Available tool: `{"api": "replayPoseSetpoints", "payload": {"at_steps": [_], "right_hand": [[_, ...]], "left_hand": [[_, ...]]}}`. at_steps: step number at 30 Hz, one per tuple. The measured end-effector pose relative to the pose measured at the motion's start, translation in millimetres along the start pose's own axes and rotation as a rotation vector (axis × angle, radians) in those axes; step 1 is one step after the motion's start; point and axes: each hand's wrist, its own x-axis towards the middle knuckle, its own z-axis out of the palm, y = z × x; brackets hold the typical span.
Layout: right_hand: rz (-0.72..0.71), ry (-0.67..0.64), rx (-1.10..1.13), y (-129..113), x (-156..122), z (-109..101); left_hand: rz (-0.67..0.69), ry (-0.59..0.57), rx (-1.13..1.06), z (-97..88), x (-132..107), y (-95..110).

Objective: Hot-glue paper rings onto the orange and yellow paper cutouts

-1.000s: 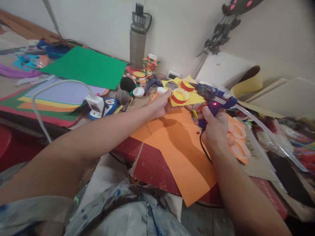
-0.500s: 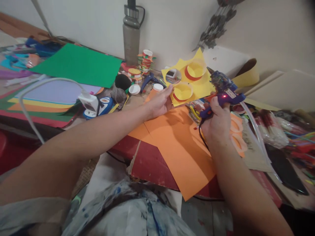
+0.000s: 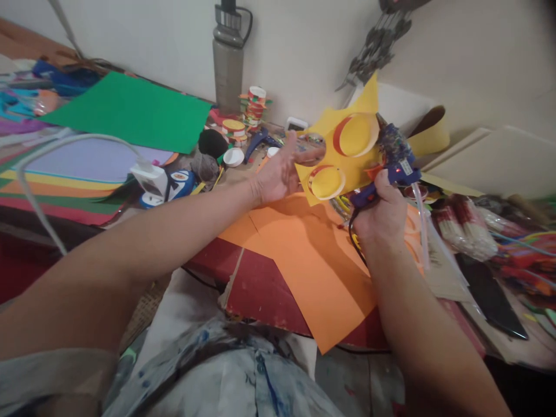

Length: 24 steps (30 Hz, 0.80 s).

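Observation:
My left hand (image 3: 278, 174) holds up a yellow paper sheet (image 3: 350, 168) by its left side, thumb raised, with some fingers showing through a cut-out hole and others hidden behind the paper. The sheet is tilted and carries two round rings (image 3: 326, 182) with red and white edges. In my right hand (image 3: 384, 217) is a dark blue glue gun (image 3: 397, 165), its red light on and its nozzle pointing up beside the sheet's right edge. A clear glue stick (image 3: 422, 226) sticks out of its back. Orange paper (image 3: 321, 272) lies below both hands.
A grey bottle (image 3: 228, 69) stands against the wall. Left are a green sheet (image 3: 134, 113), stacked coloured paper and a white plug (image 3: 150, 178) with its cable. Small paper-ringed caps (image 3: 234, 130) sit behind my left hand. Bagged cotton swabs (image 3: 467, 226) lie at right.
The yellow sheet has tilted more upright and shifted slightly right. My left thumb has lifted and its fingers spread behind the sheet. The glue gun has turned, nozzle more upward.

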Motion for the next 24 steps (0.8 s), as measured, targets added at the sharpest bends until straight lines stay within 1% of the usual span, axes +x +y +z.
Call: {"api": "replayPoseSetpoints", "payload": {"at_steps": [2,5,7,9,11,14,17,20,22,24], "right_hand": [[0.015,-0.039,0.036,3.4,0.5,0.3],[0.008,-0.083,0.034,5.8,0.2,-0.8],[-0.008,-0.104,0.034,6.2,0.0,-1.5],[-0.012,-0.113,0.027,6.9,0.0,-2.4],[0.013,-0.116,0.007,8.9,0.2,-3.8],[0.086,-0.129,-0.037,13.7,-0.3,-6.7],[0.114,-0.185,-0.09,18.4,-3.0,-8.2],[0.09,-0.236,-0.135,20.9,-5.2,-7.7],[0.046,-0.214,-0.133,21.1,-3.9,-8.1],[-0.018,-0.165,-0.133,20.4,0.4,-10.5]], "left_hand": [[0.084,0.062,0.023,-8.5,2.2,13.4],[0.165,0.087,0.045,-15.1,3.9,31.9],[0.177,0.098,0.118,-15.2,3.9,41.1],[0.17,0.106,0.24,-13.1,3.1,47.9],[0.146,0.089,0.368,-10.7,1.7,52.6],[0.106,0.069,0.506,-8.7,-1.1,54.9],[0.08,0.053,0.565,-7.1,-4.7,51.0],[0.046,0.012,0.557,-4.0,-7.3,44.6],[0.046,0.03,0.547,-2.3,-7.2,41.1],[0.058,0.073,0.524,-2.4,-5.1,38.4]]}}
